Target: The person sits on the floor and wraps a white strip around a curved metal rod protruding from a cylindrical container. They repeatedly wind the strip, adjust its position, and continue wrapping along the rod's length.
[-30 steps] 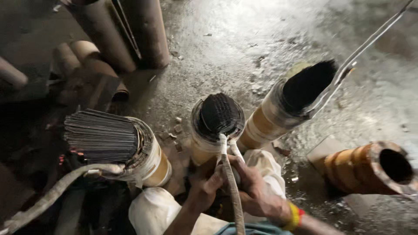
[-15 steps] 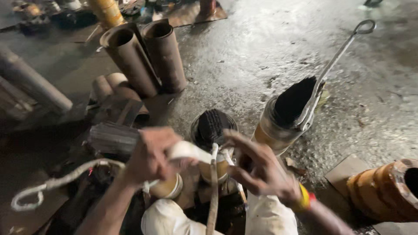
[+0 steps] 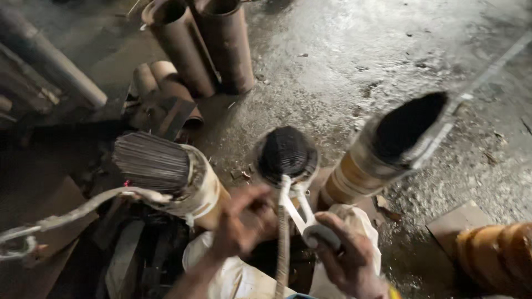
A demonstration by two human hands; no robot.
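- White strip (image 3: 296, 207) is running down from the dark-cored middle cylinder (image 3: 286, 155), standing upright between my knees; head view only.
- My left hand (image 3: 244, 221) is now closing in on the cylinder's side, fingers curled; half a second ago it was lifted away holding the strip out.
- My right hand (image 3: 346, 254) is pinching the strip's lower end, thumb pressing it.
- Judging by that, the strip is being pulled taut against the cylinder.
- Wire-packed cylinder (image 3: 166, 171) is sitting just left, hollow tilted cylinder (image 3: 382, 149) right, on wet concrete floor (image 3: 343, 61).
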